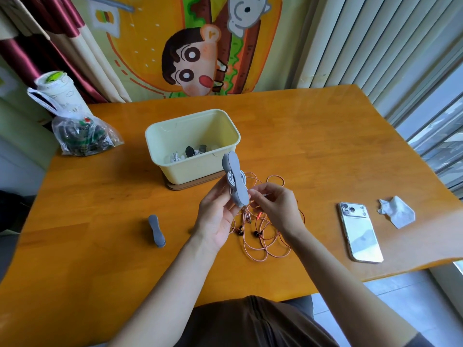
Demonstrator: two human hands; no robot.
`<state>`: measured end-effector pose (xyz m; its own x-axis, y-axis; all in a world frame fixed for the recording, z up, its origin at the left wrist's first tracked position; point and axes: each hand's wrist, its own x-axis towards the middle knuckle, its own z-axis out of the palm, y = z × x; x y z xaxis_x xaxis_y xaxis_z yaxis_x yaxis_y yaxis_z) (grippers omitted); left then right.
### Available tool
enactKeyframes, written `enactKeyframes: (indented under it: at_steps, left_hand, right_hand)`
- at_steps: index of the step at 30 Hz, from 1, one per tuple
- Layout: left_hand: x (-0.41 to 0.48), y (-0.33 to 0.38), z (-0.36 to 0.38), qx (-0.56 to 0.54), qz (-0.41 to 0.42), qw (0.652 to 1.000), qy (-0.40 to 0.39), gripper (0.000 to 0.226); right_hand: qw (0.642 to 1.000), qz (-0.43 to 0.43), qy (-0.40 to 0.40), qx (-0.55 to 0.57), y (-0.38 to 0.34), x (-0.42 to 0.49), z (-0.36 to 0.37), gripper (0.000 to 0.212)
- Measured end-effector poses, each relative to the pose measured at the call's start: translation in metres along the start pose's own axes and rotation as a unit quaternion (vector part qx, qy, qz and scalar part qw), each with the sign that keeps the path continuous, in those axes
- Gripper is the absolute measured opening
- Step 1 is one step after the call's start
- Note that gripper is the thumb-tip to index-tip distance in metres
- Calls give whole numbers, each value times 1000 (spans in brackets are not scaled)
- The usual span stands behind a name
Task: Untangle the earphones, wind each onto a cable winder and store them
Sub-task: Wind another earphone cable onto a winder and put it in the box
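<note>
Left hand (216, 216) grips the grey cable winder (231, 162), held just near of the cream box (190, 169), white earphone cable (234, 179) wound round it. Right hand (275, 206) pinches the free end: keep tension, then tuck.

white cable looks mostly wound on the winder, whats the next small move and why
Probably wrap the last short end round the grey winder: the left hand holds it with white cable coiled at its waist, and the right hand seems to pinch the loose end beside it.
</note>
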<state>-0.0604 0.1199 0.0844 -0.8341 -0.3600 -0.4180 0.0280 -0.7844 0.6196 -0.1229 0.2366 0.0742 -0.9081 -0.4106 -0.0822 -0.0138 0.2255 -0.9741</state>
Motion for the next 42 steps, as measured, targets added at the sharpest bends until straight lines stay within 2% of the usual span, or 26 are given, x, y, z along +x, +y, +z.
enactKeyframes:
  at_steps: [5, 9, 12, 14, 16, 18, 20, 22, 24, 28, 33, 35, 39, 42]
  left_hand:
    - [3, -9, -5, 36, 2, 998, 44, 30]
    - [4, -13, -6, 13, -12, 998, 62, 35]
    - [5, -11, -2, 8, 27, 995, 91, 26]
    - [5, -12, -1, 70, 82, 989, 105, 22]
    - [5, -17, -2, 196, 169, 958, 126, 22]
    - [4, -23, -5, 327, 264, 897, 135, 22]
    - [3, -27, -8, 393, 313, 854, 132, 22]
    - [2, -29, -10, 428, 333, 831, 123, 21]
    - [3, -28, -12, 441, 329, 825, 128, 19]
    - [9, -22, -10, 412, 260, 858, 161, 17]
    - [13, -16, -10, 371, 213, 887, 176, 15]
    - [12, -15, -8, 397, 225, 872, 178, 17]
    - [4, -19, -5, 459, 274, 839, 102, 20]
    - [1, -17, -6, 501, 303, 809, 45, 22]
  right_hand:
    - [995, -14, 8, -96, 9, -15, 11, 5]
    - [992, -27, 18, -124, 12, -22, 19, 12]
    - [990, -43, 28, -133, 10, -30, 25, 19]
    - [988, -51, 43, -136, 10, -38, 31, 19]
    - [988, -51, 51, -139, 11, -44, 36, 17]
    - [983, -76, 40, -164, 11, -48, 37, 15]
    - [974, -110, 14, -199, 9, -50, 36, 12]
    - [961, -140, 3, -238, 7, -52, 35, 12]
    - [950, -162, 11, -267, 7, -53, 33, 11]
    - [950, -160, 38, -264, 4, -52, 30, 12]
    - [955, -149, 64, -250, -3, -50, 19, 12]
    - [941, -184, 50, -279, -4, -51, 20, 9]
    - [921, -228, 31, -313, -9, -46, 18, 7]
    - [948, -184, 41, -256, -17, -38, 9, 6]
